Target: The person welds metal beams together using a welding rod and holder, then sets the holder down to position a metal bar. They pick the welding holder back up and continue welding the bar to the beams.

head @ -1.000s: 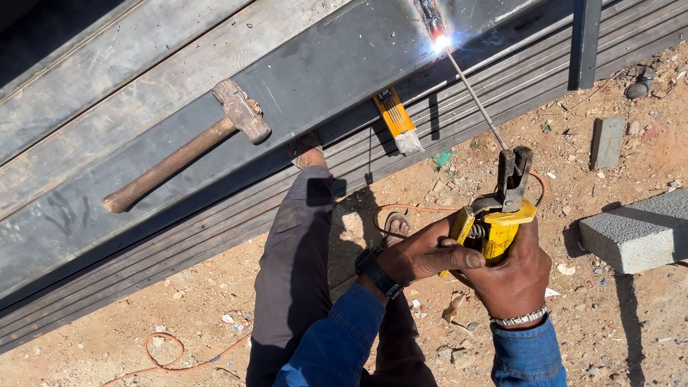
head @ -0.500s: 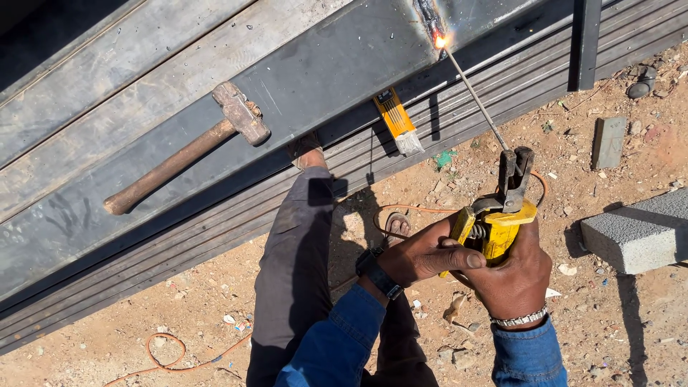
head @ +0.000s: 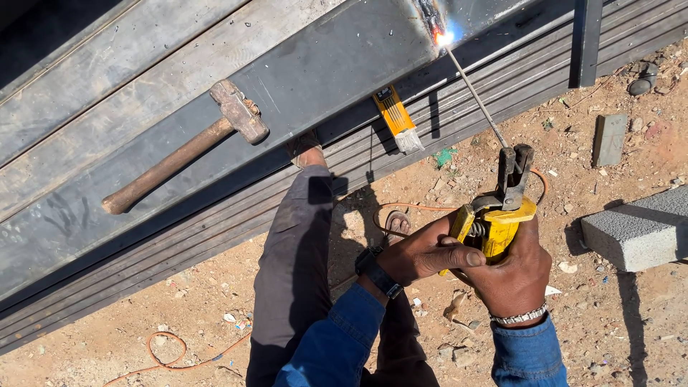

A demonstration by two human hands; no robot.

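Note:
Both my hands grip a yellow welding electrode holder (head: 494, 218). My right hand (head: 512, 276) wraps its handle from below, and my left hand (head: 423, 254) closes on it from the left. A thin electrode rod (head: 476, 97) runs up from the holder's jaws to a bright spark (head: 444, 37) on a dark steel beam (head: 322, 72). A dark weld seam sits just above the spark.
A wooden-handled hammer (head: 186, 150) lies on the beam. A yellow box of electrodes (head: 395, 118) rests on ribbed steel sections (head: 215, 222) below. A grey concrete block (head: 638, 229) sits right on the dirt. Orange cable (head: 179, 355) trails on the ground by my leg (head: 294, 272).
The arc glow at the rod tip flickered dimmer, then brightened. Hands and holder stay nearly still.

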